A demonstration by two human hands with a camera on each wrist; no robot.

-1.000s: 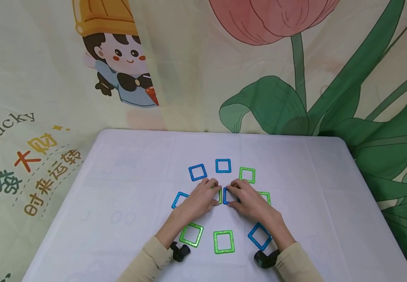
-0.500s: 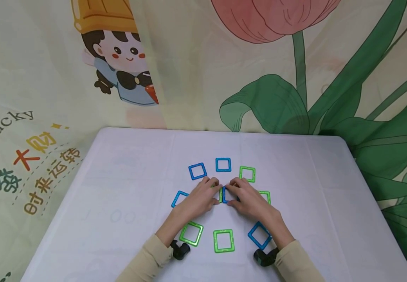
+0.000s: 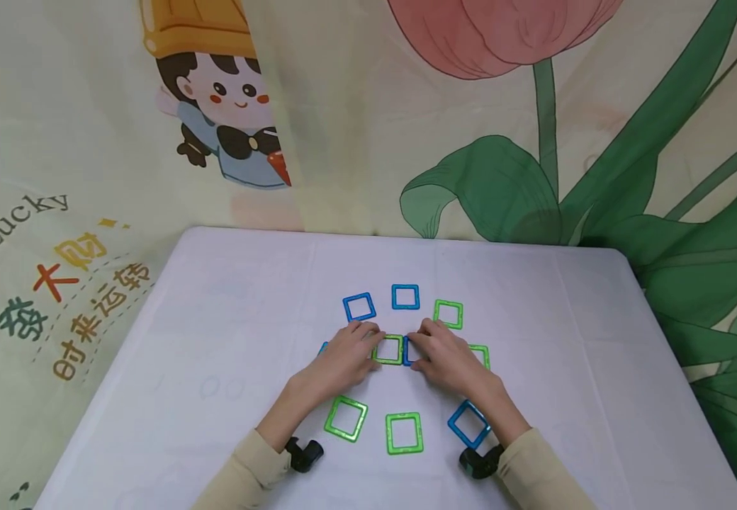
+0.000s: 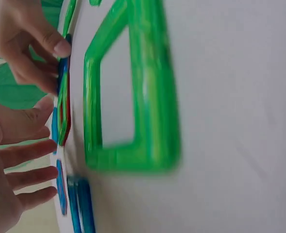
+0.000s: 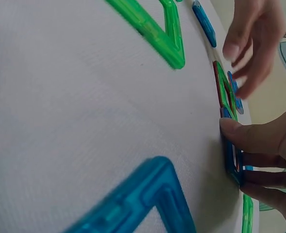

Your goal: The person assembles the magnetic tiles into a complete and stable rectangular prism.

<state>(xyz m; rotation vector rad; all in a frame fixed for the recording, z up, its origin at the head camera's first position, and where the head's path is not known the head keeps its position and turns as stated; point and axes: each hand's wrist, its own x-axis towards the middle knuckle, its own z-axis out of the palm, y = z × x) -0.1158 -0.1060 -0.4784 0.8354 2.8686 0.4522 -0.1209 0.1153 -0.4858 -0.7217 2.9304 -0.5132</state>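
Near the middle of the table, a green square magnetic tile (image 3: 400,350) lies edge to edge with a blue square magnetic tile (image 3: 406,351). My right hand (image 3: 448,358) pinches the blue tile, thumb on its near side and fingers on the far side; the hand covers most of it in the head view. Just left of the green tile is my left hand (image 3: 343,358). In the left wrist view its fingers (image 4: 28,153) are spread and fairly straight, with a gap between thumb and fingers and nothing held.
A loose ring of tiles surrounds the pair: blue (image 3: 357,296) and blue (image 3: 405,287) behind, green (image 3: 448,303) and green (image 3: 486,358) at right, blue (image 3: 458,412), green (image 3: 404,450) and green (image 3: 339,435) in front. My left hand mostly hides another blue tile (image 3: 323,348).
The small gap between the green and blue tiles has closed. My left hand has let go of the green tile and moved left, uncovering it. My right hand stays on the blue tile.
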